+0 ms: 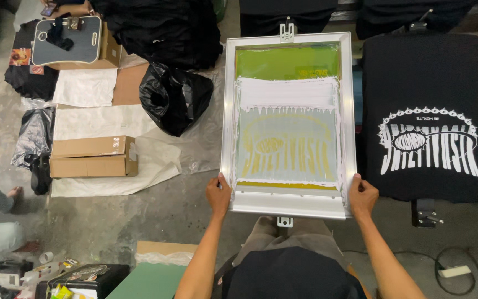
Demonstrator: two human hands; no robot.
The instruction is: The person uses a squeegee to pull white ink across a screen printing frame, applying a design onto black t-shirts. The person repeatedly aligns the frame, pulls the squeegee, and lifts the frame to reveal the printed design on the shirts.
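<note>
Both hands are clamped on the near corners of the silver aluminium-framed printing screen (287, 119), left hand (217, 194) and right hand (362, 195) with fingers wrapped over the frame's bottom edge. A thick band of white ink (286, 92) sits well beyond the fingertips, and just past the right fingers there's a black printed t-shirt (427, 116) on its own board.

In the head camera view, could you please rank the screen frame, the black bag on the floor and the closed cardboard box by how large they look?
1. Screen frame, held by both hands, clearly largest.
2. Black bag.
3. Cardboard box.
The bag and box look close in size, and both lie farther from the camera than the frame, so their order is unsure.
</note>
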